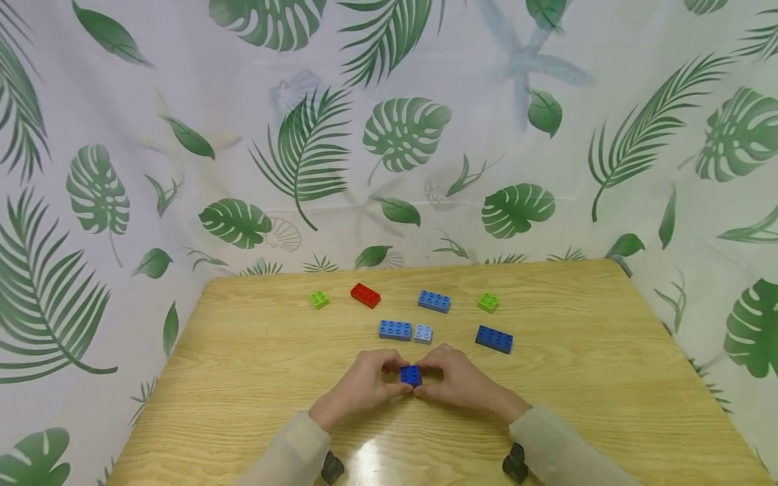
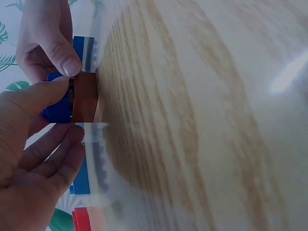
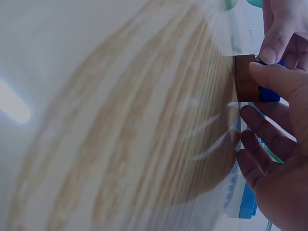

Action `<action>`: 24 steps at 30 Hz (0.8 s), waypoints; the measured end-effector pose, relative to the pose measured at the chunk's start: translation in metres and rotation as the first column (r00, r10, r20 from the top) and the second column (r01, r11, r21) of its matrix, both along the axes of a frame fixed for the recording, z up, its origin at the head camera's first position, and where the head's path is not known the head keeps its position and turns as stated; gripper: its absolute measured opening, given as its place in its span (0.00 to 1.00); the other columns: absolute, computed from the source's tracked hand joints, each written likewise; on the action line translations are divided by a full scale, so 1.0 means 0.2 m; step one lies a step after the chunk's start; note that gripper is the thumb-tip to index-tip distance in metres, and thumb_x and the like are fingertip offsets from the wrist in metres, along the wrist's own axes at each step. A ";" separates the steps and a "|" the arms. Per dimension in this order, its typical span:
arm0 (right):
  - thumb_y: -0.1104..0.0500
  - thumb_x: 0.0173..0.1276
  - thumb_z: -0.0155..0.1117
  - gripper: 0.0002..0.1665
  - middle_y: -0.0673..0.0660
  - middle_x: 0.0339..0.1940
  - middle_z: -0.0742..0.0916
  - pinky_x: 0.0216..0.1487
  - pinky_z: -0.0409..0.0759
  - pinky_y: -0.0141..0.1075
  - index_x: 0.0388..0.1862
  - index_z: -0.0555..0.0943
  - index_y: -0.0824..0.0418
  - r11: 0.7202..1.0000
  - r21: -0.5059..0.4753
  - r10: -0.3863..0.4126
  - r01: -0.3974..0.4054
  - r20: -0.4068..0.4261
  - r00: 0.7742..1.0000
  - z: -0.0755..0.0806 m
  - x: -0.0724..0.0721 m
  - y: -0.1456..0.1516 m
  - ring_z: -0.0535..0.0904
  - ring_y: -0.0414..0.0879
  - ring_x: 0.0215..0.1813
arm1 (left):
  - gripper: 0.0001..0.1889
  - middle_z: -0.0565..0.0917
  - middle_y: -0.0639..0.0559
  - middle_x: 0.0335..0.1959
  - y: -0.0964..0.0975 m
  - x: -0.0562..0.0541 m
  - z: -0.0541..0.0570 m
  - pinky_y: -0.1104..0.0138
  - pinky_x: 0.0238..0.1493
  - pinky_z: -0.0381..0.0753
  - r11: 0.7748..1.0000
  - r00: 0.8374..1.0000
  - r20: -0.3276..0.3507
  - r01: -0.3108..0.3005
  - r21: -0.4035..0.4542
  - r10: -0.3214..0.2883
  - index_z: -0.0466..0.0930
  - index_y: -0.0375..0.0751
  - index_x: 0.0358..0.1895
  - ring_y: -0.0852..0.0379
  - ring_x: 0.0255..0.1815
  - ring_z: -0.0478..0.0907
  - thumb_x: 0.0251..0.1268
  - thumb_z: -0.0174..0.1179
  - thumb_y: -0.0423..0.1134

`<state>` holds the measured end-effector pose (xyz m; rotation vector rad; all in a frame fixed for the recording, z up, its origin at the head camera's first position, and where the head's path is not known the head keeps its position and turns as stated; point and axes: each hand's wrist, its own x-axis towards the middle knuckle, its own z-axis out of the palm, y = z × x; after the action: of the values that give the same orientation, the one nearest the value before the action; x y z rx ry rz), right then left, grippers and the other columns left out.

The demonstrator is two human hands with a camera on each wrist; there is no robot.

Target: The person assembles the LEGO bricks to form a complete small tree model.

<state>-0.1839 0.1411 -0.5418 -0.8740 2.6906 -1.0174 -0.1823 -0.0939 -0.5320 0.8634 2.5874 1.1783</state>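
Note:
Near the middle of the table, my left hand (image 1: 365, 383) and right hand (image 1: 460, 381) pinch a dark blue toy brick (image 1: 410, 375) from its two sides. Under it a brown brick (image 2: 85, 98) stands on the tabletop, hidden from above. A thin gap with studs shows between the two in the left wrist view, so the blue brick sits on top without being fully pressed down. Both thumbs are at the near side of the blue brick. In the right wrist view the other fingers (image 3: 255, 137) of my right hand curl loosely beside the brown brick (image 3: 246, 79).
Beyond my hands lie a blue brick (image 1: 395, 330) and a small light blue brick (image 1: 423, 334). A navy brick (image 1: 494, 339) is to the right. Farther back are a red brick (image 1: 365, 295), another blue brick (image 1: 434, 301) and two small green bricks, left (image 1: 319, 300) and right (image 1: 488, 302).

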 end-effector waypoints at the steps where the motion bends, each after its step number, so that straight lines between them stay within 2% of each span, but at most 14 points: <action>1: 0.49 0.66 0.79 0.20 0.45 0.45 0.91 0.53 0.78 0.36 0.53 0.91 0.56 1.000 -0.001 0.004 -0.004 -0.005 1.000 0.00 0.00 0.00 0.78 0.40 0.49 | 0.12 0.89 0.54 0.45 0.00 0.00 0.00 0.69 0.53 0.85 1.000 1.000 -0.003 0.003 0.000 -0.003 0.88 0.45 0.49 0.60 0.48 0.85 0.65 0.76 0.39; 9: 0.51 0.66 0.79 0.21 0.47 0.44 0.91 0.51 0.78 0.36 0.54 0.91 0.59 1.000 -0.012 0.027 -0.028 -0.013 1.000 0.01 0.01 0.01 0.79 0.43 0.49 | 0.13 0.89 0.53 0.46 0.00 0.00 -0.03 0.69 0.53 0.85 1.000 1.000 0.019 -0.002 0.028 0.001 0.87 0.44 0.49 0.62 0.47 0.85 0.64 0.76 0.37; 12: 0.49 0.66 0.78 0.23 0.47 0.45 0.90 0.52 0.78 0.36 0.55 0.90 0.59 1.000 -0.003 0.023 -0.023 0.000 1.000 0.00 0.01 0.01 0.79 0.43 0.50 | 0.15 0.89 0.54 0.46 0.00 0.00 -0.05 0.68 0.54 0.84 0.998 0.997 0.066 -0.037 0.053 0.034 0.87 0.45 0.50 0.60 0.48 0.84 0.62 0.78 0.38; 17: 0.48 0.66 0.78 0.23 0.46 0.47 0.90 0.55 0.78 0.38 0.56 0.90 0.58 1.000 -0.002 0.014 -0.014 0.031 0.999 0.00 0.01 0.00 0.79 0.43 0.52 | 0.17 0.90 0.56 0.46 0.00 0.01 -0.08 0.68 0.54 0.83 0.991 0.984 0.157 -0.103 0.089 0.088 0.87 0.47 0.51 0.60 0.49 0.85 0.60 0.79 0.39; 24: 0.51 0.64 0.80 0.32 0.55 0.58 0.88 0.65 0.81 0.54 0.64 0.84 0.61 0.999 0.044 -0.004 0.000 0.099 0.995 0.08 -0.01 0.04 0.81 0.53 0.61 | 0.17 0.90 0.55 0.45 0.00 0.00 -0.08 0.68 0.52 0.84 0.989 0.977 0.186 -0.120 0.091 0.101 0.87 0.45 0.51 0.60 0.48 0.86 0.59 0.80 0.39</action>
<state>-0.1857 0.1496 -0.5268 -0.7919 2.6216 -0.9706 -0.1832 -0.0930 -0.5484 0.6047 2.4744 1.3605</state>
